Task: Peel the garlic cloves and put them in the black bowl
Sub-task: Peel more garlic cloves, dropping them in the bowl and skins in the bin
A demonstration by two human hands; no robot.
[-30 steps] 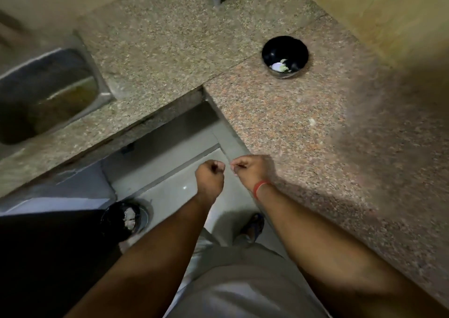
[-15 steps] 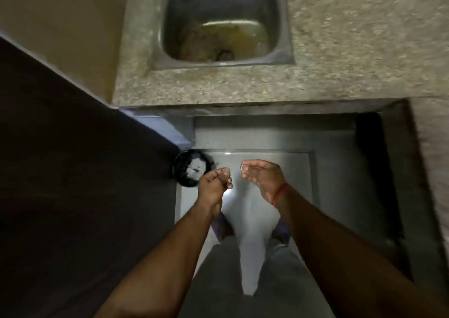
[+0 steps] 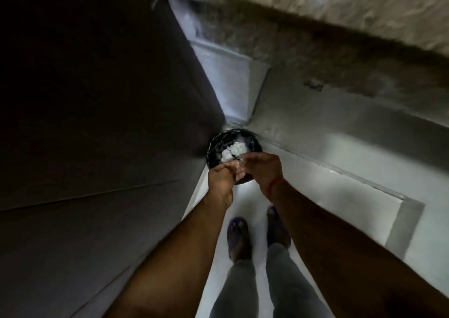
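Note:
My two hands meet just above a round black bin (image 3: 218, 145) that stands on the floor with white garlic skins (image 3: 234, 150) inside. My left hand (image 3: 222, 178) has its fingers curled round a small pale garlic clove, mostly hidden. My right hand (image 3: 262, 169), with a red thread at the wrist, pinches a pale scrap of garlic skin (image 3: 241, 160) at its fingertips over the bin's near rim. The black bowl on the counter is out of view.
A dark cabinet face (image 3: 97, 123) fills the left side and touches the bin. The speckled stone counter edge (image 3: 340, 14) runs across the top right. My feet in blue sandals (image 3: 238, 237) stand on the pale tiled floor (image 3: 340, 208).
The view has swung left and down from the counter and sink to the floor bin. Both hands have moved over the bin and closed together.

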